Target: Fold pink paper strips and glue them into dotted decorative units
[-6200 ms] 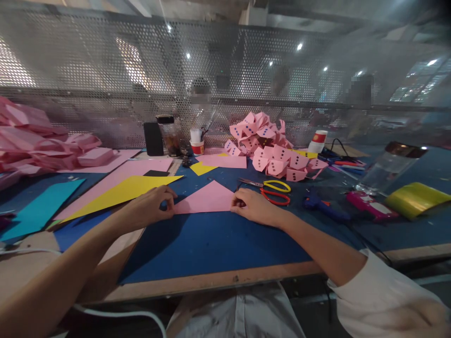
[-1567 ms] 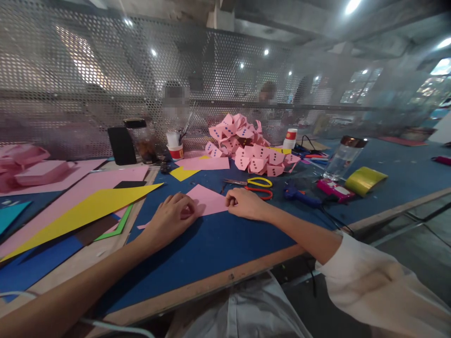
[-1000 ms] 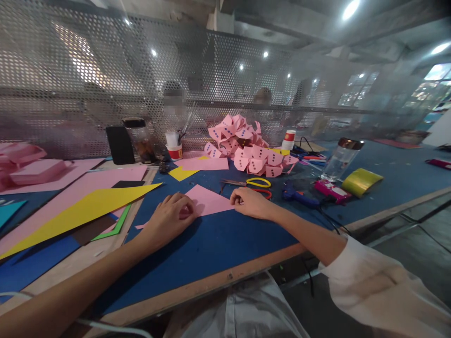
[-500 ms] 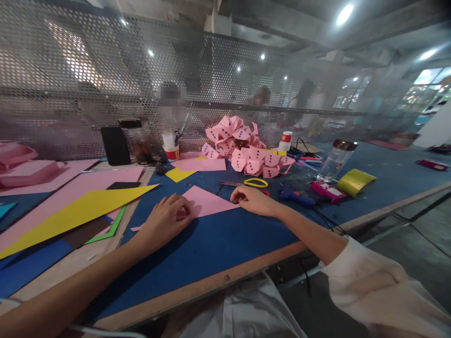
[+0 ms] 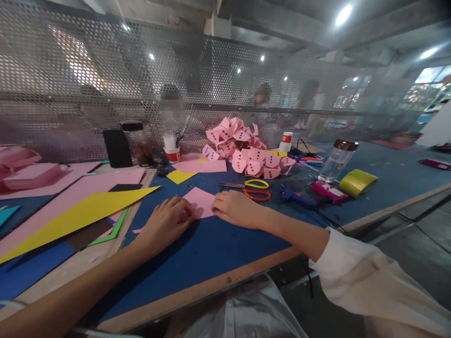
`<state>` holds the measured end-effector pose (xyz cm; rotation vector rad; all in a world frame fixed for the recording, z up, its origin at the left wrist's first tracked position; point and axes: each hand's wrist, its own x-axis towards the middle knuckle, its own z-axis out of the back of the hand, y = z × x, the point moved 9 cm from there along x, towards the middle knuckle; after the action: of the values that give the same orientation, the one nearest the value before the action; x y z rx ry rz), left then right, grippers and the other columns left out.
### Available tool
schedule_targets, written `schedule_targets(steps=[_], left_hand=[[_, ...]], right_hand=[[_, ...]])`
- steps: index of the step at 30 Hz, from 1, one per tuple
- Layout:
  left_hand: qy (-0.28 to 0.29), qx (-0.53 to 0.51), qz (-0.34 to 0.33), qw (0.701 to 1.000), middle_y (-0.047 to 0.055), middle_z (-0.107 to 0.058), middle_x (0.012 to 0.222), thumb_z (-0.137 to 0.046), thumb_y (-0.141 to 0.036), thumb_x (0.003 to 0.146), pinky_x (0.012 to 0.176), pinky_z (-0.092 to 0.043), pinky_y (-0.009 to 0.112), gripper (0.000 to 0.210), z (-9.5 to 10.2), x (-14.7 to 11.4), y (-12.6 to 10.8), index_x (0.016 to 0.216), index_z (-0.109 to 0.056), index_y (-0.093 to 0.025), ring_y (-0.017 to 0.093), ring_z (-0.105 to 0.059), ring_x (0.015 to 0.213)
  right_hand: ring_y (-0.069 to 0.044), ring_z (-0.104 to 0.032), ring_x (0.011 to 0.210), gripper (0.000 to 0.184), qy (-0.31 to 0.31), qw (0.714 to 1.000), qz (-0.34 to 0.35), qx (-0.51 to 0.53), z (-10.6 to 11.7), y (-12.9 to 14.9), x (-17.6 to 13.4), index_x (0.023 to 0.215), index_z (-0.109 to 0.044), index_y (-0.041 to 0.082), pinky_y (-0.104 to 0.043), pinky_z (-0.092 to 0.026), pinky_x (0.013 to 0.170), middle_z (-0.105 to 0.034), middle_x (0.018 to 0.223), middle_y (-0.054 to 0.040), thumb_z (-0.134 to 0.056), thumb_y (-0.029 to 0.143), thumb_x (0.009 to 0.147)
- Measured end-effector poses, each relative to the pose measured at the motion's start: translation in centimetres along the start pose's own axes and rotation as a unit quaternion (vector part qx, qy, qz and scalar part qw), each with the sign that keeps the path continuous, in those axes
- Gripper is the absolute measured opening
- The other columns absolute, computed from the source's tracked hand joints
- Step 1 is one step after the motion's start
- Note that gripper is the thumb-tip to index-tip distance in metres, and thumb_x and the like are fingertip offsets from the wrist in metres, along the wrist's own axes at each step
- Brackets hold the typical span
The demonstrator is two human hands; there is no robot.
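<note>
Pink paper (image 5: 199,203): lying flat on the blue tabletop (image 5: 218,256), between the two hands, one corner pointing away from the person, both sides partly covered.
Left hand (image 5: 171,218): laid over the paper's left side, fingers curled and bunched together; from where I stand, I cannot tell whether they pinch the edge.
Right hand (image 5: 237,209): on the paper's right side, fingers close together, tips down at the sheet; a pinch cannot be confirmed.
Scissors (image 5: 241,186): just beyond the right hand, one yellow loop, one red, blades toward the left.
Glue gun (image 5: 299,199): blue, lying to the right of the scissors.
Dotted pieces (image 5: 254,156): folded pink, heaped beyond the scissors, near the perforated screen (image 5: 137,61).
Yellow sheet (image 5: 84,210): left of the left hand, overlapping other coloured paper.
Bottle (image 5: 336,162): clear, dark-lidded, beyond the glue gun.
</note>
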<state>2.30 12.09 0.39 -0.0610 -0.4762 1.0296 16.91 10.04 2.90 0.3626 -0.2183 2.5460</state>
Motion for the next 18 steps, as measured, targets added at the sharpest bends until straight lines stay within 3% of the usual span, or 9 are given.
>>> schedule_targets(steps=[7, 18], left_hand=[[-0.007, -0.002, -0.062, 0.998, 0.005, -0.068, 0.109, -0.055, -0.037, 0.094, 0.091, -0.044, 0.04, 0.015, 0.2, -0.3, -1.3, 0.097, -0.064, -0.025, 0.025, -0.061, 0.103], [0.003, 0.042, -0.109, 0.993, 0.006, -0.07, 0.099, -0.045, -0.033, 0.1, 0.083, -0.047, 0.034, 0.025, 0.5, -0.5, -2.5, 0.093, -0.066, -0.021, 0.022, -0.064, 0.093]], right_hand=[[-0.02, -0.06, 0.091, 0.018, 0.018, 0.998, 0.019, -0.063, -0.1, 0.7, 0.2, 0.098, -0.065, 0.012, -0.032, -0.04, 0.08, -0.066, 0.099, -0.0108, -0.049, 0.02, 0.1], [-0.021, -0.058, 0.1, 0.019, -0.053, 0.998, -0.011, 0.009, 0.1, 0.5, 0.0, 0.105, -0.066, 0.015, -0.033, -0.039, 0.087, -0.065, 0.107, -0.0097, -0.052, 0.029, 0.101]])
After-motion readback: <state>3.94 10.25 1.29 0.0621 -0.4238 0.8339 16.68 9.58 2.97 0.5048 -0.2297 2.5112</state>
